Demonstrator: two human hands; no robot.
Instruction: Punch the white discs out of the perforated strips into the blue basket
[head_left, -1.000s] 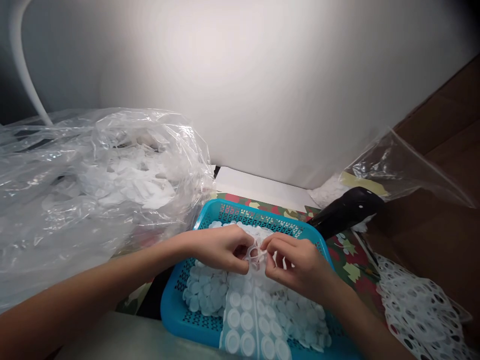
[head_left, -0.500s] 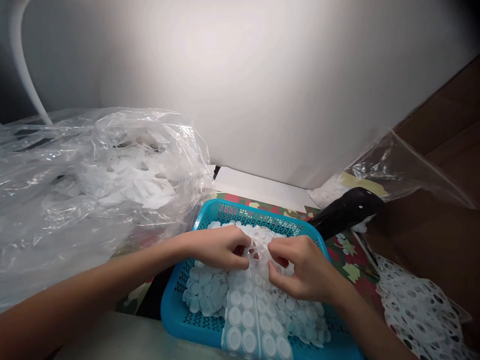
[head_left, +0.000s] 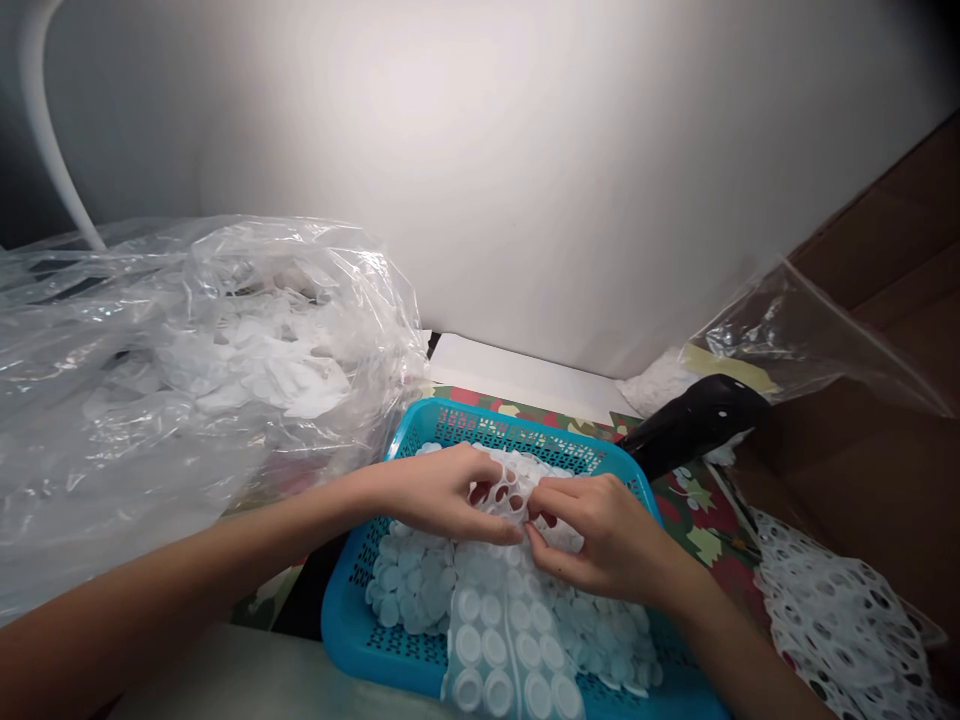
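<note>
White plastic disc sheet point(head_left: 493, 650) spans the blue basket point(head_left: 356, 655). The right hand point(head_left: 604, 535) has returned to its holed far part, fingertips nearly meeting (any pinch is hard to tell); the left hand point(head_left: 446, 492) has loosened half open against it, so both now meet there.

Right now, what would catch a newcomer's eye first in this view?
Probably the bright blue basket at lower center, heaped with small white discs. Above it, the left hand and right hand come together at the holed part of a white sheet. Next, a large, shiny clear plastic bag spreads across the left side.
</note>
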